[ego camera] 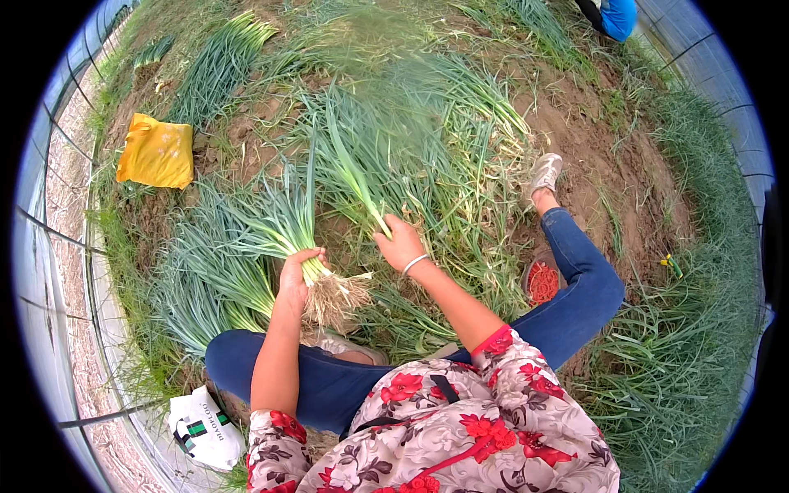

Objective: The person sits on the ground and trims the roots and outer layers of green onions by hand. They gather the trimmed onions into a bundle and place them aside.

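My left hand is closed around a bunch of green onions, just above their pale, shaggy roots, with the leaves pointing up and away. To its right, my right hand grips the lower end of a single green onion stalk, whose leaves reach forward; a white bangle circles that wrist. Beyond both hands spreads a wide heap of green onions. More bunches lie on the ground at the left, beside my bent knee.
A container of red rubber bands stands beside my right leg. A yellow bag lies at upper left, a white bag at lower left. A small yellow-green object is at right. Part of another person shows at top right.
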`<action>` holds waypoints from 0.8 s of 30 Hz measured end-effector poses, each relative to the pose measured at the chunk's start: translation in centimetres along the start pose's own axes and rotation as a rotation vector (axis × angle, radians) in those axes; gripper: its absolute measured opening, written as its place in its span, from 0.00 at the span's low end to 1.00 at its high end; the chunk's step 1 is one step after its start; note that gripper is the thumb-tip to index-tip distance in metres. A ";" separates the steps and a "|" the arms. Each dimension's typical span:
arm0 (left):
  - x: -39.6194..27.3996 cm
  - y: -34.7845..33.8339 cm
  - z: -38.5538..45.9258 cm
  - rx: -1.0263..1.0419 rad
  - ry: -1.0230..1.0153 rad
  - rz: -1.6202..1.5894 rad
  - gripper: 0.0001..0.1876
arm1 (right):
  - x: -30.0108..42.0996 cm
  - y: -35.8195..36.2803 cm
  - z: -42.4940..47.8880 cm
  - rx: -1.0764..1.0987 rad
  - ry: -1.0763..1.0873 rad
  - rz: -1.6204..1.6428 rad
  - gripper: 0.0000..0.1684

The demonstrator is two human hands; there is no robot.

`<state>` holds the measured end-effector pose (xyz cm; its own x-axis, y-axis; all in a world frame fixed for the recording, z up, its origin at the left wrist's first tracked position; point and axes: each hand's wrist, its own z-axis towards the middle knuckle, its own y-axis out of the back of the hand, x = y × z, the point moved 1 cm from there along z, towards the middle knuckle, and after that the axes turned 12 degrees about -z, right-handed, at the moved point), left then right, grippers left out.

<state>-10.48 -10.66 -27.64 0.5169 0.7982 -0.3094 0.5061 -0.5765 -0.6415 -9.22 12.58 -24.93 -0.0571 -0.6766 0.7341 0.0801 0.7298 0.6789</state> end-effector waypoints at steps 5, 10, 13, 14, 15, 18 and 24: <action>2.7 -1.0 -0.5 0.086 0.110 0.114 0.13 | -0.8 -3.2 -4.5 0.293 0.143 0.068 0.12; 2.2 -0.7 -1.5 0.101 0.076 0.175 0.11 | 2.0 -0.9 -6.0 0.443 0.199 -0.309 0.09; 0.5 -3.0 -2.9 0.092 -0.042 0.017 0.08 | -0.8 1.2 -8.0 0.294 0.327 -0.238 0.16; -0.2 -2.8 -2.9 0.106 -0.061 0.020 0.08 | -1.4 2.2 -9.0 0.189 0.385 -0.207 0.18; -0.7 -2.6 -2.7 0.120 -0.078 0.019 0.08 | -2.6 3.1 -9.9 0.158 0.399 -0.262 0.17; -1.2 -2.3 -3.0 0.139 -0.130 0.012 0.08 | -5.5 5.5 -12.6 0.132 0.360 -0.341 0.16; -1.3 -2.7 -3.9 0.149 -0.167 -0.002 0.09 | -5.8 7.8 -13.6 0.007 0.384 -0.460 0.16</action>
<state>-9.86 -10.82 -22.77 0.3883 0.8242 -0.4122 0.3931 -0.5527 -0.7348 5.31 20.89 -24.02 0.2799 -0.9091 0.3084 0.1257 0.3532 0.9271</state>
